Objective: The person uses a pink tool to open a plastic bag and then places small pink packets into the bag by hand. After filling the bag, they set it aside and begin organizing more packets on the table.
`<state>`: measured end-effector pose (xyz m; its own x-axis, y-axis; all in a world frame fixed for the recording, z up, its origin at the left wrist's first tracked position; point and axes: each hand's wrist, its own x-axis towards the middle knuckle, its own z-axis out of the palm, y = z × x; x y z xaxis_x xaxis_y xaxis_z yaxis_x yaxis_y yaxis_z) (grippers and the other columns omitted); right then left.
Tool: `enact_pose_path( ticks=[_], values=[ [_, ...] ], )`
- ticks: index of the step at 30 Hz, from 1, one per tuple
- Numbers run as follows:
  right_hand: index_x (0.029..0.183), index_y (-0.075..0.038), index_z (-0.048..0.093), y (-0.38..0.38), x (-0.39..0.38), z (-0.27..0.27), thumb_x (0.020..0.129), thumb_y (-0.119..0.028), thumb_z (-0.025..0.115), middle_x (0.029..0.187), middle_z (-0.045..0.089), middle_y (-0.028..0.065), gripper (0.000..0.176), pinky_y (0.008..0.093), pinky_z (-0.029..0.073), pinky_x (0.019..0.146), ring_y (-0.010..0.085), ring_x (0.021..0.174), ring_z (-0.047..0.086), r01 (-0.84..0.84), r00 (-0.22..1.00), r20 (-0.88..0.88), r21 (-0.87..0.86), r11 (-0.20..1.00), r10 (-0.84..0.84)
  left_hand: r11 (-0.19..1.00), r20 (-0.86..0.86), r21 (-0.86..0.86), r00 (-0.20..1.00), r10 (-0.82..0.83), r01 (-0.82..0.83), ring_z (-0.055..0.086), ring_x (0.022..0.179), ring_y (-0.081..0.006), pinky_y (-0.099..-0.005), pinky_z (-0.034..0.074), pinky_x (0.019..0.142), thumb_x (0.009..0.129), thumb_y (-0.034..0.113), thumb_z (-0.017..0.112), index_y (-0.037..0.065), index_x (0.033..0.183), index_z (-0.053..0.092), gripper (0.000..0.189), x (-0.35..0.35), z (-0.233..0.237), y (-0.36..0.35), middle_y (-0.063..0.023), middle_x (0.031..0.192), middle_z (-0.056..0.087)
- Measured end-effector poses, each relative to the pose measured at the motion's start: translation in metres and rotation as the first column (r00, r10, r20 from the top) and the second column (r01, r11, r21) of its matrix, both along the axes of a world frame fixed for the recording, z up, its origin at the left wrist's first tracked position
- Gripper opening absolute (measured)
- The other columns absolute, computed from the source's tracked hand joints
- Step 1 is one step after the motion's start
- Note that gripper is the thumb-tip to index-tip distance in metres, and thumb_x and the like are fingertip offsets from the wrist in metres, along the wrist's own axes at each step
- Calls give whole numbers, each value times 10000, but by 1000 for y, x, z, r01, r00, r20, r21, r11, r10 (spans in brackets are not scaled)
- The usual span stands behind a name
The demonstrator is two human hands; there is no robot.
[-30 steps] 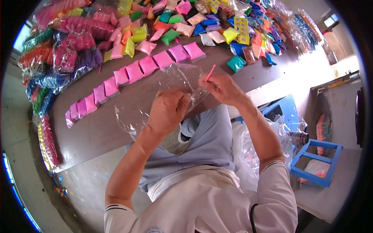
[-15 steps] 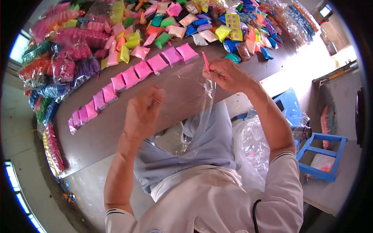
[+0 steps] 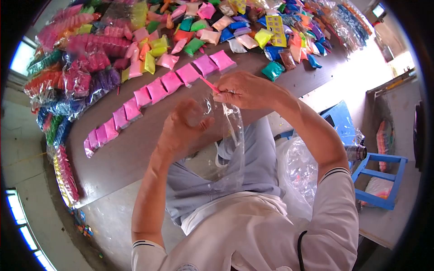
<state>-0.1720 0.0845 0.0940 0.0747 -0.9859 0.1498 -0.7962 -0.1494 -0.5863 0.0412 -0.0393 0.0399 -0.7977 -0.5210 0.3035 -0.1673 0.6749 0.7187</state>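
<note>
The clear bag [image 3: 233,135] could be dropped, and the pink stick [image 3: 209,84] with it, if the pinch of the right hand [image 3: 246,90] were slackened, since both appear to be held up by that grip alone. The thin film might be creased or torn if it were tugged sharply. The row of pink packets [image 3: 171,81] could be knocked askew if the stick were swung toward the top of the frame.

The bag is hung directly below the right hand, at the centre of the frame, over the trousers [image 3: 255,158]; the stick is pinched between thumb and fingers, its tip pointed to the upper left. The left hand [image 3: 181,126], left of the bag, is blurred, its fingers loosely curled and parted from the thumb; nothing is seen gripped, and contact with the film cannot be told.
</note>
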Motion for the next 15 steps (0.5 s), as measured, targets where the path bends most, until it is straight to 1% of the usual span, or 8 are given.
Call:
enact_pose_path(
  ticks=[2, 4, 6, 8, 9, 12, 14, 15],
  values=[
    [985, 10, 686, -8, -1, -4, 982, -280, 621, 887, 659, 161, 297, 425, 502, 758, 362, 839, 644, -22, 1000, -9, 49, 999, 22, 977, -20, 93, 981, -192, 193, 653, 751, -345, -441, 511, 690, 897, 195, 728, -2, 945, 616, 232, 1, -4, -3, -149, 828, 647],
    [1003, 17, 689, -14, -3, -14, 980, -277, 639, 862, 667, 111, 299, 381, 503, 736, 260, 821, 664, 56, 991, 127, -223, 973, -28, 980, -40, 147, 991, -128, 133, 649, 721, -357, -445, 500, 662, 928, 179, 684, -8, 936, 609, 202, 0, -12, -2, -163, 785, 632],
    [1018, 6, 704, -13, -9, -8, 976, -295, 645, 803, 654, 107, 309, 369, 489, 682, 219, 762, 646, 214, 966, 197, -238, 947, -169, 976, -62, 203, 996, -69, 81, 645, 691, -369, -449, 489, 635, 960, 164, 640, -15, 927, 602, 186, -1, -15, 0, -176, 742, 617],
    [981, 10, 718, -4, -5, 6, 968, -305, 667, 695, 630, 57, 320, 278, 445, 564, 101, 627, 584, 496, 844, 322, -166, 852, -429, 923, -15, 384, 1000, -24, 28, 575, 666, -158, -324, 468, 624, 1045, 289, 536, -3, 892, 612, 339, 2, -16, 4, -81, 738, 603],
    [981, 10, 718, 3, 2, 9, 968, -305, 667, 695, 630, 57, 320, 278, 445, 564, 101, 627, 584, 494, 846, 320, -166, 854, -427, 923, -17, 385, 1000, -21, 27, 575, 666, -158, -324, 468, 624, 1045, 289, 536, -3, 892, 612, 339, 1, -17, 8, -81, 738, 603],
    [899, -6, 697, 27, 46, 12, 969, -262, 679, 680, 621, 7, 266, 241, 456, 533, 73, 567, 569, 607, 379, 800, 166, 778, -466, 922, -10, 387, 1000, -14, 17, 530, 597, -136, -317, 431, 561, 1054, 344, 513, 10, 838, 620, 412, 1, -16, 19, -56, 665, 567],
    [930, -7, 694, 44, 89, -1, 965, -226, 688, 698, 630, 1, 222, 249, 488, 555, 77, 589, 588, 505, 291, 837, 276, 818, -463, 942, 134, 329, 991, 22, -65, 631, 615, -363, -456, 465, 592, 1039, 305, 506, -4, 761, 613, 429, 2, -6, 25, -166, 630, 609],
    [947, -15, 698, 49, 110, -14, 953, -194, 700, 769, 660, 21, 179, 237, 491, 557, 77, 606, 603, 522, 385, 811, 202, 829, -440, 942, 131, 330, 991, 16, -59, 631, 615, -363, -456, 465, 592, 1039, 305, 506, -4, 761, 613, 429, 2, -8, 26, -166, 630, 609]
  ],
)
